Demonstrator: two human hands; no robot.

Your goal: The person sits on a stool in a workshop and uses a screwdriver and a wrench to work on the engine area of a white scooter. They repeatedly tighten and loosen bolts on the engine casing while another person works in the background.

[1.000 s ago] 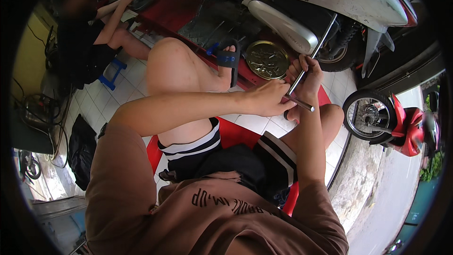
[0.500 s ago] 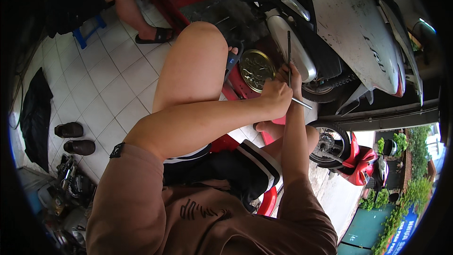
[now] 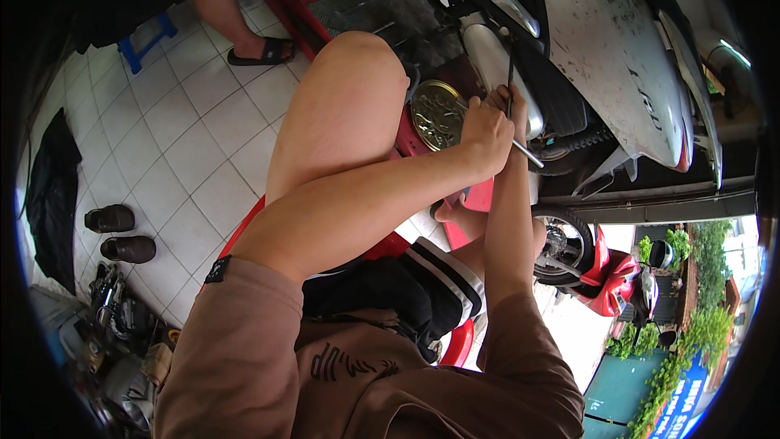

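Observation:
My left hand (image 3: 487, 138) is closed around a silver metal bar (image 3: 530, 154), whose round end sticks out past the fist on the right. Just beyond it, my right hand (image 3: 509, 102) is closed on a thin dark rod (image 3: 510, 69) that points away from me. The two hands touch or nearly touch, and their fingers hide whether bar and rod are joined. Left of the hands lies a round gold-coloured metal tray (image 3: 435, 130) with small metal parts in it. Behind the rod is the silver cover (image 3: 486, 53) on the side of a grey scooter (image 3: 605, 49).
A red platform (image 3: 413, 140) runs under the tray and scooter. A person's sandalled foot (image 3: 264, 50) and a blue stool (image 3: 146, 42) are at the far left. Brown shoes (image 3: 128, 249) stand on white tiles, near metal parts (image 3: 114, 309). A red motorbike (image 3: 609, 280) is parked at right.
Both hands have shifted slightly to the right in view, still gripping the bar and rod. The dark rod leans a little differently, and the view has moved slightly.

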